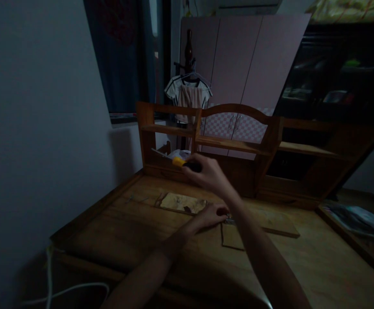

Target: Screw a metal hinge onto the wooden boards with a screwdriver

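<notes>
Screwdriver (177, 161) gripped in the right hand (203, 171), raised over the tabletop (135, 240)! Lower down, the left hand (210, 214) curls at a small metal piece (229, 219) by the wooden block's (232, 237) far edge; can't tell whether it's pinching.

At five o'clock the right forearm (254, 240) hides part of the small board (232, 237); the metal piece (229, 220) by the left hand (210, 215) is too small to tell. The tip of the screwdriver (178, 162) blurs at nine o'clock. The top edge crops the yellow bundle (351, 12) at two o'clock.
</notes>
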The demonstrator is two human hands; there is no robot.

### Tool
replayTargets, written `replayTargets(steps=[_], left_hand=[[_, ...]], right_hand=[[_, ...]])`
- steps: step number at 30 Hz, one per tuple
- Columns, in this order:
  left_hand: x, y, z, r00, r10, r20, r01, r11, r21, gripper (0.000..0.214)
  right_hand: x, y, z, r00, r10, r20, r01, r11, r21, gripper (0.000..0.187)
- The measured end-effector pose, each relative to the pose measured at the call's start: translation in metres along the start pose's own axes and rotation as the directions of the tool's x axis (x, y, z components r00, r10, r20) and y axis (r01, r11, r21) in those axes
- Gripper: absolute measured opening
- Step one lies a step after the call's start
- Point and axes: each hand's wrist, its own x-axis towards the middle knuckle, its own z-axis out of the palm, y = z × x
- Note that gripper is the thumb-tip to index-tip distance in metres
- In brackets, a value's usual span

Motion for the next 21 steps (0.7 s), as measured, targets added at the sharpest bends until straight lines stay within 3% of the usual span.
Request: replayTargets(steps=[2,4,7,10,13,17,21], left_hand=[[0.001,0.004,-0.003,0.999,-0.038,0.003,0.038,0.998,-0.043,0.028],[0.004,0.012,-0.009,0.994,-0.098,0.047,0.102,0.99,-0.094,0.028],[0.009,0.023,-0.021,0.973,-0.167,0.158,0.187,0.974,-0.125,0.032],[0.013,0.026,-0.03,0.951,-0.206,0.232,0.248,0.954,-0.168,0.04],[0.014,0.018,-0.032,0.954,-0.192,0.228,0.239,0.95,-0.2,0.046],[0.013,0.009,-0.029,0.975,-0.132,0.177,0.153,0.982,-0.113,0.046],[0.012,0.013,-0.029,0.977,-0.121,0.175,0.134,0.989,-0.064,0.04]], right_hand=[[-0.01,0.003,-0.06,0.992,-0.026,-0.12,0.024,1.0,-0.017,0.022],[-0.025,0.01,-0.106,0.985,0.002,-0.174,-0.009,0.999,-0.039,0.023],[-0.051,0.024,-0.147,0.971,0.082,-0.225,-0.09,0.996,-0.023,0.036],[-0.071,0.037,-0.161,0.932,0.126,-0.338,-0.158,0.985,-0.068,0.046],[-0.084,0.048,-0.163,0.925,0.147,-0.349,-0.207,0.968,-0.14,0.047],[-0.091,0.056,-0.164,0.97,0.022,-0.24,-0.114,0.92,-0.375,0.039],[-0.093,0.056,-0.165,0.992,0.03,-0.122,-0.077,0.912,-0.403,0.033]])
